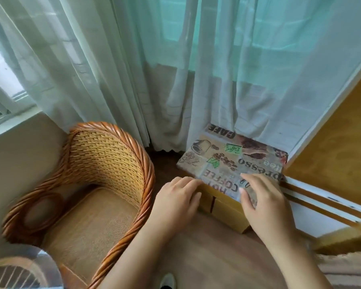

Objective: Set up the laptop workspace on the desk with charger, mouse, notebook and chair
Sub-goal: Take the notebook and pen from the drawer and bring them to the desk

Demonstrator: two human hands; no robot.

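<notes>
- Resting at the near edge of the desk (231,161), left hand (175,203) and right hand (265,203) lie with fingers loosely extended, gripping nothing.
- Chair (96,184) stands just left of it.
- Laptop, charger, mouse, notebook unseen; setup seems barely begun.

You have sheer curtains (117,65) hanging across the window (2,90) ahead of you, their hems reaching the dark floor (163,161). At your right stands a yellow wooden panel (338,147) with white trim (321,197) along its base. Lower right, a striped rug (346,270) lies on the floor.
</notes>
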